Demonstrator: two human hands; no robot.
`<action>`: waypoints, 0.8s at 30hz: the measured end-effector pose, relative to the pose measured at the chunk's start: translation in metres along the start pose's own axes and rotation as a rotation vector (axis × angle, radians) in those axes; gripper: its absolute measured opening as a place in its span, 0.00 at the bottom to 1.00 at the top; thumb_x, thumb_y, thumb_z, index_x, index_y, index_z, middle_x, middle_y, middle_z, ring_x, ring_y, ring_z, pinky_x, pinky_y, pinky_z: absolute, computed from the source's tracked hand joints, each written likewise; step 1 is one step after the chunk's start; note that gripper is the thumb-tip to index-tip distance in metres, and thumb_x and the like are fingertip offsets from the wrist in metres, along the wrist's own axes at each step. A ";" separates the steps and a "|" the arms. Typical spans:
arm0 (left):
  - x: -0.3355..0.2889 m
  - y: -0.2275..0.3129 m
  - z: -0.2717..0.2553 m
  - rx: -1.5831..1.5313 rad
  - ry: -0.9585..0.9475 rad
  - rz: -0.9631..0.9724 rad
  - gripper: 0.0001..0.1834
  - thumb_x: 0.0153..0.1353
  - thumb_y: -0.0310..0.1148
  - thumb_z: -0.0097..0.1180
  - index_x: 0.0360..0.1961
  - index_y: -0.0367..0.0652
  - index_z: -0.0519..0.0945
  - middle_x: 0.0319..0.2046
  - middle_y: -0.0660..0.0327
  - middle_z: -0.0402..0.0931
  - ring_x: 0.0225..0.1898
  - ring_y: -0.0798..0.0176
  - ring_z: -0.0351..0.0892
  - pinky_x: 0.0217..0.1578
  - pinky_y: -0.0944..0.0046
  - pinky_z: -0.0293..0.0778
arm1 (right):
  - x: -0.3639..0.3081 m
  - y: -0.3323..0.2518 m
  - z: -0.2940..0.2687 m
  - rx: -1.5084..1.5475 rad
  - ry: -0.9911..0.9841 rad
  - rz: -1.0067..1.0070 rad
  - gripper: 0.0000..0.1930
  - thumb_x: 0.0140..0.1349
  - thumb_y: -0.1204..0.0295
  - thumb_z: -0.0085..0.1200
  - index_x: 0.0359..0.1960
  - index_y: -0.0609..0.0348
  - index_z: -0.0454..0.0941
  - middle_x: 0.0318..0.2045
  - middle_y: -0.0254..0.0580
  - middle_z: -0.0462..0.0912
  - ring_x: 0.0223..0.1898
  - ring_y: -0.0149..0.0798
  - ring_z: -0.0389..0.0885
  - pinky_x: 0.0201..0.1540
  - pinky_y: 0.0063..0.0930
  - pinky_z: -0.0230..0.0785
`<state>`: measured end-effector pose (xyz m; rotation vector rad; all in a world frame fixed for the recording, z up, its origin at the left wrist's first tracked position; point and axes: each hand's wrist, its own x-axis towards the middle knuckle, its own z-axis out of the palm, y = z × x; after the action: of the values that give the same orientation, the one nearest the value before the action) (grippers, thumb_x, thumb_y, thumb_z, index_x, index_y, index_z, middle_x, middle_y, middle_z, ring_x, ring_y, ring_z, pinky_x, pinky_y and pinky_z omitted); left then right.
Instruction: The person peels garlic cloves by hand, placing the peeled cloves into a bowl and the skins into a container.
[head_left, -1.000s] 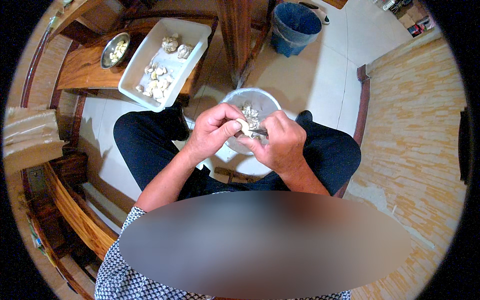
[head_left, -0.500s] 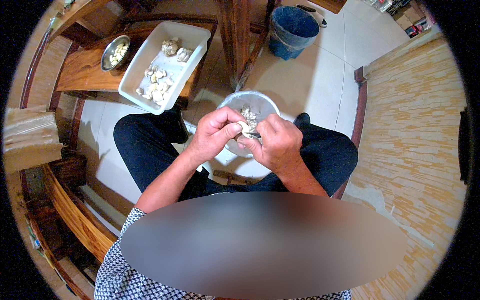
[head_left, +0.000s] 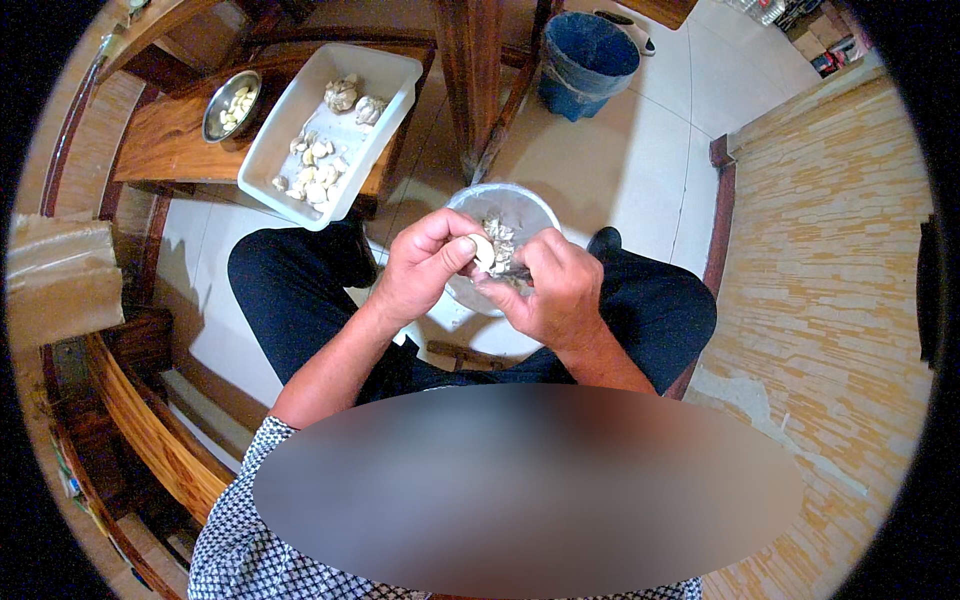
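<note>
My left hand (head_left: pixel 425 262) pinches a pale garlic clove (head_left: pixel 482 254) between thumb and fingers. Close beside it, my right hand (head_left: pixel 556 285) is closed round a thin, dark, blade-like tool (head_left: pixel 517 272), mostly hidden by the fingers. Both hands are over a whitish round bucket (head_left: pixel 541 204) between my knees. Papery garlic skins (head_left: pixel 499 232) lie inside the bucket.
To the left, a wooden bench (head_left: pixel 160 150) bears a white plastic tub (head_left: pixel 265 165) with garlic bulbs (head_left: pixel 341 95) and loose cloves (head_left: pixel 318 185). Beside it is a metal bowl (head_left: pixel 211 112) of peeled cloves. A blue bin (head_left: pixel 585 70) stands ahead; a patterned wall (head_left: pixel 820 260) runs along the right.
The right hand has drawn slightly away from the clove, with the tool now off it. The left hand has shifted a little left, leaving more of the clove showing.
</note>
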<state>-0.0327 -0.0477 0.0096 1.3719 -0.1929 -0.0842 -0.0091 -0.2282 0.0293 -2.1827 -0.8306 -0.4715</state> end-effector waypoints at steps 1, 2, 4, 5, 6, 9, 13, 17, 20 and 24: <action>0.000 0.000 0.000 -0.013 0.010 -0.014 0.12 0.62 0.38 0.52 0.37 0.38 0.73 0.33 0.60 0.74 0.33 0.70 0.72 0.34 0.70 0.71 | 0.000 -0.001 0.000 0.025 0.003 0.010 0.21 0.43 0.56 0.66 0.19 0.57 0.70 0.19 0.40 0.71 0.19 0.42 0.74 0.20 0.32 0.65; -0.001 0.000 0.000 -0.025 0.021 -0.028 0.12 0.62 0.37 0.52 0.37 0.38 0.73 0.33 0.61 0.74 0.33 0.70 0.73 0.34 0.70 0.71 | -0.001 -0.002 0.001 0.086 0.004 0.060 0.19 0.43 0.57 0.66 0.21 0.57 0.70 0.20 0.41 0.72 0.20 0.42 0.75 0.21 0.33 0.66; 0.000 0.003 0.002 -0.024 0.047 -0.048 0.10 0.62 0.35 0.52 0.38 0.38 0.73 0.33 0.62 0.74 0.33 0.71 0.73 0.34 0.70 0.72 | -0.003 -0.004 0.003 0.204 0.007 0.162 0.17 0.43 0.60 0.66 0.24 0.57 0.71 0.22 0.42 0.73 0.22 0.43 0.76 0.23 0.35 0.68; 0.000 0.004 0.003 -0.023 0.059 -0.058 0.10 0.62 0.34 0.51 0.38 0.37 0.73 0.33 0.62 0.74 0.33 0.71 0.73 0.34 0.70 0.72 | -0.003 -0.005 0.005 0.237 0.018 0.183 0.16 0.43 0.63 0.66 0.25 0.58 0.72 0.22 0.43 0.74 0.22 0.44 0.76 0.24 0.35 0.68; 0.000 0.005 0.004 0.018 0.069 -0.049 0.09 0.62 0.32 0.51 0.38 0.37 0.73 0.33 0.62 0.75 0.33 0.71 0.73 0.34 0.70 0.72 | -0.003 -0.006 0.008 0.269 0.029 0.200 0.15 0.44 0.65 0.66 0.25 0.58 0.72 0.22 0.43 0.75 0.22 0.44 0.77 0.24 0.35 0.69; 0.000 0.005 0.006 0.088 0.077 -0.026 0.08 0.62 0.30 0.51 0.39 0.37 0.73 0.33 0.62 0.75 0.32 0.72 0.74 0.34 0.71 0.73 | -0.001 -0.004 0.010 0.313 0.048 0.219 0.12 0.45 0.71 0.64 0.28 0.60 0.73 0.23 0.45 0.77 0.23 0.46 0.78 0.26 0.35 0.70; 0.002 0.002 0.006 0.089 0.098 -0.023 0.07 0.63 0.29 0.50 0.39 0.37 0.73 0.32 0.62 0.75 0.30 0.71 0.75 0.33 0.71 0.74 | -0.002 -0.002 0.013 0.339 0.057 0.212 0.11 0.46 0.73 0.63 0.30 0.60 0.75 0.25 0.47 0.78 0.25 0.47 0.79 0.28 0.35 0.71; 0.003 -0.001 0.007 0.047 0.158 -0.048 0.06 0.63 0.26 0.48 0.39 0.36 0.72 0.31 0.61 0.76 0.29 0.72 0.76 0.32 0.71 0.74 | -0.003 -0.002 0.014 0.349 0.044 0.259 0.10 0.46 0.74 0.62 0.30 0.61 0.76 0.26 0.48 0.79 0.28 0.46 0.80 0.30 0.34 0.72; 0.003 -0.001 0.007 -0.034 0.167 -0.111 0.06 0.64 0.26 0.47 0.39 0.36 0.72 0.31 0.60 0.76 0.28 0.71 0.76 0.31 0.71 0.75 | -0.001 -0.004 0.013 0.393 0.024 0.346 0.09 0.47 0.75 0.61 0.29 0.62 0.76 0.27 0.48 0.80 0.30 0.46 0.81 0.32 0.34 0.72; 0.005 -0.005 0.005 -0.182 0.168 -0.201 0.07 0.65 0.29 0.45 0.40 0.37 0.72 0.30 0.61 0.76 0.28 0.70 0.77 0.30 0.70 0.76 | -0.005 -0.001 0.016 0.440 -0.023 0.466 0.09 0.48 0.74 0.59 0.30 0.62 0.76 0.28 0.49 0.80 0.31 0.48 0.80 0.35 0.36 0.72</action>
<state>-0.0289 -0.0542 0.0062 1.2071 0.0923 -0.1501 -0.0120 -0.2175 0.0166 -1.8835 -0.3662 -0.0228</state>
